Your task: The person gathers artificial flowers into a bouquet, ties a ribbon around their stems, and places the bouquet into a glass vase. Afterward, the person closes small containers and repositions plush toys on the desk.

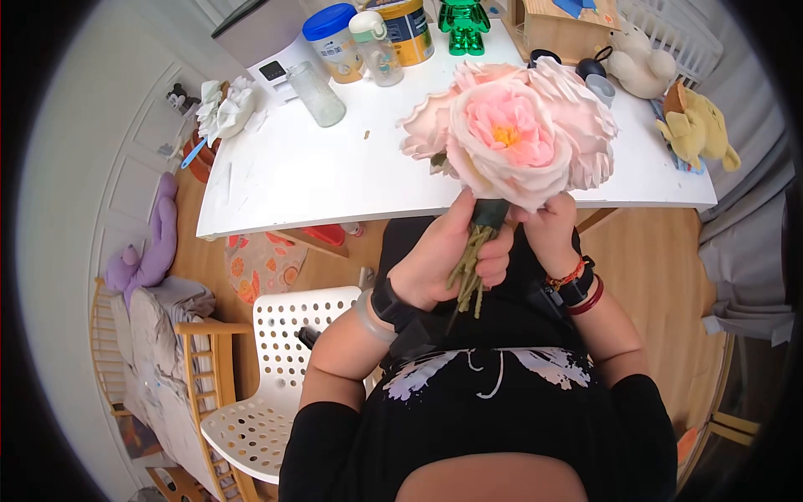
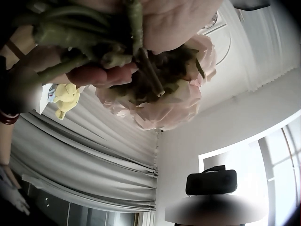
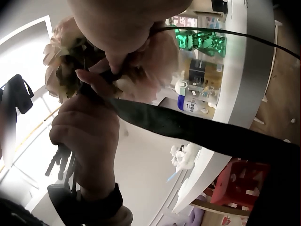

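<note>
A bouquet of pale pink flowers (image 1: 508, 134) is held upright over the table's front edge. My left hand (image 1: 447, 255) grips its green stems (image 1: 470, 280) just below the blooms, fingers curled round them. Dark green wrapping (image 1: 490, 212) circles the stems under the flower heads. At the neck of the bouquet, my right hand (image 1: 552, 230) has its fingers bent and pinches the dark band, its fingertips partly hidden by petals. From there, the right wrist view shows a long dark green band (image 3: 164, 123) trailing off. Cut stem ends (image 2: 157, 89) stick out past my left hand (image 2: 181, 23).
On the white table (image 1: 276, 184) stand a glass jar (image 1: 316, 96), a blue-lidded can (image 1: 335, 42), a bottle (image 1: 378, 54) and a green figure (image 1: 464, 25). A yellow plush toy (image 1: 698, 125) lies at the right. A white chair (image 1: 280, 376) is at the lower left.
</note>
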`<state>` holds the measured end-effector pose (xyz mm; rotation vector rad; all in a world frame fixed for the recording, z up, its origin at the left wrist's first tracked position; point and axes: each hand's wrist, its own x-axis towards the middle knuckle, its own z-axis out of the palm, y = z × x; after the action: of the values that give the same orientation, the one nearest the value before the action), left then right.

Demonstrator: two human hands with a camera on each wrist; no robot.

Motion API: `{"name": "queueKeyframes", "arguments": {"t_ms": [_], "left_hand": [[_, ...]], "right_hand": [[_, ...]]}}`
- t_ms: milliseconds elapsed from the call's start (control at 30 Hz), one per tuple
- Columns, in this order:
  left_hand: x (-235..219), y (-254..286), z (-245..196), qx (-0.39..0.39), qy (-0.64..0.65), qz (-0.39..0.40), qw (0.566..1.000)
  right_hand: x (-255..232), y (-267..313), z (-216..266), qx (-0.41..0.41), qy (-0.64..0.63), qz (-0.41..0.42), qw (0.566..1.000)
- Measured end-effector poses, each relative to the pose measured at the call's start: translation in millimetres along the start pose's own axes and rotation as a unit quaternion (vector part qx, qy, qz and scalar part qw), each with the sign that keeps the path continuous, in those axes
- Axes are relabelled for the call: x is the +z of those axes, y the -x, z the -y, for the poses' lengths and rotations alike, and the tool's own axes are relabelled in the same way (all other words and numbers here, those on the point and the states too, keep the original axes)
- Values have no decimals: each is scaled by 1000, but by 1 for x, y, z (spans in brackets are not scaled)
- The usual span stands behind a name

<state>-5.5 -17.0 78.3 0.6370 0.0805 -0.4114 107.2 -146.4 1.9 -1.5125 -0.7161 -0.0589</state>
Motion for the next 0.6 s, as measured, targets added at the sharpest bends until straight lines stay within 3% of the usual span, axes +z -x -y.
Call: {"name": "queueKeyframes", "arguments": {"t_ms": [133, 233, 367, 433, 500, 567, 600], "left_hand": [[-1, -6, 9, 8, 31, 15, 999], [1, -9, 15, 29, 41, -35, 998], [-11, -12, 14, 42, -27, -71, 996], [-12, -9, 11, 46, -82, -70, 993], [-8, -4, 12, 122, -252, -166, 946], [-14, 2, 8, 108, -258, -172, 945], [-14, 3, 5, 98, -292, -160, 938]], "right_hand": [[9, 3, 10, -34, 55, -32, 997], [7, 1, 1, -82, 132, -33, 987], [0, -2, 8, -60, 195, 13, 979], [-6, -7, 8, -254, 319, 38, 913], [-20, 0, 5, -257, 360, 82, 893], [-35, 6, 12, -203, 339, 190, 899], [-45, 6, 39, -183, 326, 260, 890]]}}
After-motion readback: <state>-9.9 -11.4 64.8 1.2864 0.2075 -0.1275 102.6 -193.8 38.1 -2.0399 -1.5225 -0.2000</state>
